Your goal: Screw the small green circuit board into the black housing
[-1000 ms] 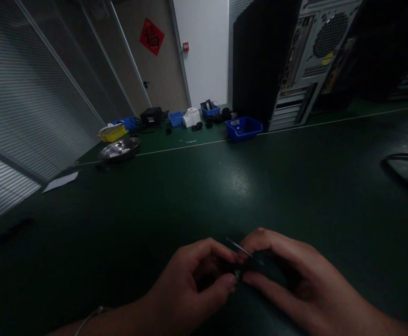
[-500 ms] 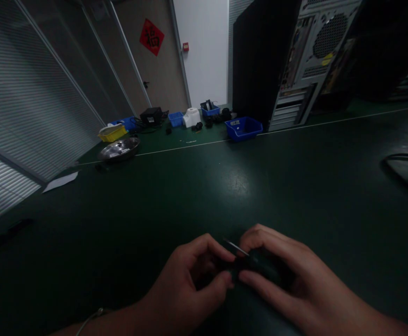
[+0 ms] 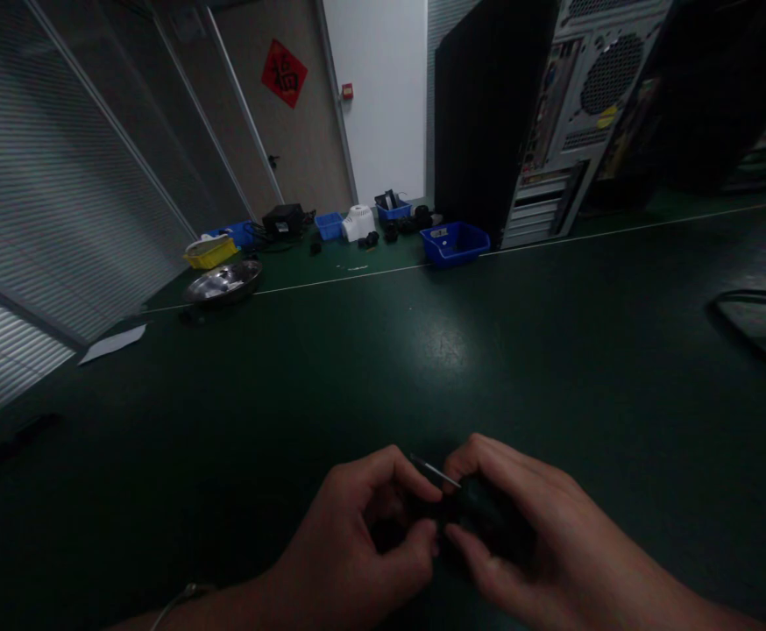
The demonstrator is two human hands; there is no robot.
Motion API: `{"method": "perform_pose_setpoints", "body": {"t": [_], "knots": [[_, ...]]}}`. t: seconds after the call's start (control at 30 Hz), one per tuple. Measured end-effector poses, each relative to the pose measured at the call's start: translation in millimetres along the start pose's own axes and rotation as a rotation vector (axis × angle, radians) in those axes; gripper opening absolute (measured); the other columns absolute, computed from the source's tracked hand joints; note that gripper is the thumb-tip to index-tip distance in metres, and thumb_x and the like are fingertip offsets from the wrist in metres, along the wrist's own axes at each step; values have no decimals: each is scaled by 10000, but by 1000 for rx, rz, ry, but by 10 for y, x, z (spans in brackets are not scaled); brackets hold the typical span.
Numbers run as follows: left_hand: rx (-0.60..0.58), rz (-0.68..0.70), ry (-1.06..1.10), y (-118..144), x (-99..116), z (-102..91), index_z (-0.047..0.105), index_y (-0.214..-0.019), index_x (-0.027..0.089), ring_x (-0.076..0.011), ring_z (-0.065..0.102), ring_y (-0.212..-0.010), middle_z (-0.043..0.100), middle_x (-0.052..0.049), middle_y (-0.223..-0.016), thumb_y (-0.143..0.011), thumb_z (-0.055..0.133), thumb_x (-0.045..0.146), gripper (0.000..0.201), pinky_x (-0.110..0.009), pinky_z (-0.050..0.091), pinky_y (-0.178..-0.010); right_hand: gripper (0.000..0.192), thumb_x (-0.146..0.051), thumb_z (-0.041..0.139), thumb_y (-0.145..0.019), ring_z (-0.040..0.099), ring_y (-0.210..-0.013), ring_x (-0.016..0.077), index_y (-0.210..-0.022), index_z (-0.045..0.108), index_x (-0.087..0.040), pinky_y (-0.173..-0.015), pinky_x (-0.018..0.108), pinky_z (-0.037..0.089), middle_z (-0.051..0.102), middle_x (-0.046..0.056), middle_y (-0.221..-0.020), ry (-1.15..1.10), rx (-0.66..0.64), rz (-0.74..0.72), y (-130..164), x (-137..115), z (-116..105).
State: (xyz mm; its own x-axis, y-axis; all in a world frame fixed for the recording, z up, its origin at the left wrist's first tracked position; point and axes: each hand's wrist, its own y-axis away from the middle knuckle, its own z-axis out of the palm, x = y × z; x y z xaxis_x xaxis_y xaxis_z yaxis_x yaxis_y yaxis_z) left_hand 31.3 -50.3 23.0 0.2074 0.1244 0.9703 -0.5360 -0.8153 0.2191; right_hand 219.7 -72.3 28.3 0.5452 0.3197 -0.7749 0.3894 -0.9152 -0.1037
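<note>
At the front of the dark green table [image 3: 330,368], my two hands are close together. My right hand [image 3: 541,517] is closed around the dark handle of a screwdriver [image 3: 436,471], whose thin metal shaft points up and to the left. The thumb and forefinger of my left hand [image 3: 370,526] pinch a small dark part [image 3: 447,508] right beside that handle. Dim light and my fingers hide most of this part, so its kind cannot be made out. The screwdriver's tip sticks out just above my left fingers and touches nothing I can see.
A blue bin [image 3: 455,244], a metal bowl [image 3: 223,282], a yellow basket [image 3: 212,252] and a white housing [image 3: 359,223] stand toward the back. Behind the blue bin rises a computer case [image 3: 488,123]. Black cable [image 3: 751,337] loops at the right; a dark object [image 3: 15,443] lies left.
Both hands have shifted slightly down. My right thumb sits lower and the screwdriver handle shows a little more. The grips stay as they were.
</note>
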Motion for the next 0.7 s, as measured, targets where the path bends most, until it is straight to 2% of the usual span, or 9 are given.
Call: {"method": "perform_pose_setpoints", "body": {"t": [0.13, 0.27, 0.37, 0.47, 0.57, 0.7], "knots": [[1, -43, -38, 17, 6, 9, 565, -892, 134, -127, 600, -684, 624, -33, -774, -766, 616, 154, 138, -250, 463, -634, 241, -28, 570, -696, 625, -715, 140, -852, 550, -210, -581, 205, 474, 648, 15, -822, 10, 2, 3, 26, -43, 1], [-16, -42, 17, 38, 4, 5, 550, -900, 138, -137, 609, -718, 640, -53, -837, -790, 613, 169, 131, -287, 487, -688, 220, -44, 570, -738, 612, -714, 130, -872, 544, -217, -605, 205, 472, 644, 8, -833, -22, 11, -6, 45, -24, -10], [-33, -10, 72, 50, 22, -11, 554, -935, 144, -118, 601, -754, 643, -48, -907, -796, 647, 178, 170, -261, 479, -713, 142, -99, 567, -802, 609, -740, 136, -890, 551, -210, -634, 219, 482, 636, 14, -849, -61, -7, -23, 36, 19, -23], [-14, -5, 65, 33, 32, -42, 594, -969, 165, -104, 585, -771, 638, -13, -888, -758, 715, 180, 244, -220, 458, -701, 87, -162, 560, -854, 621, -792, 152, -925, 556, -211, -689, 244, 510, 637, 26, -891, -114, 5, -20, 30, 65, -24], [39, -9, 91, -15, 25, -100, 642, -970, 198, -98, 581, -772, 634, 2, -877, -794, 692, 213, 184, -213, 458, -705, 213, -195, 558, -872, 634, -871, 169, -1078, 527, -237, -737, 261, 540, 641, 33, -971, -139, 71, -2, 42, 91, -26], [174, 125, 35, -71, 19, -199, 687, -886, 200, -136, 588, -885, 628, -16, -952, -776, 708, 213, 113, -238, 471, -776, 348, -163, 556, -865, 639, -975, 180, -1187, 509, -287, -778, 251, 556, 645, 29, -1053, -91, 162, -112, 47, 95, -59]]}}
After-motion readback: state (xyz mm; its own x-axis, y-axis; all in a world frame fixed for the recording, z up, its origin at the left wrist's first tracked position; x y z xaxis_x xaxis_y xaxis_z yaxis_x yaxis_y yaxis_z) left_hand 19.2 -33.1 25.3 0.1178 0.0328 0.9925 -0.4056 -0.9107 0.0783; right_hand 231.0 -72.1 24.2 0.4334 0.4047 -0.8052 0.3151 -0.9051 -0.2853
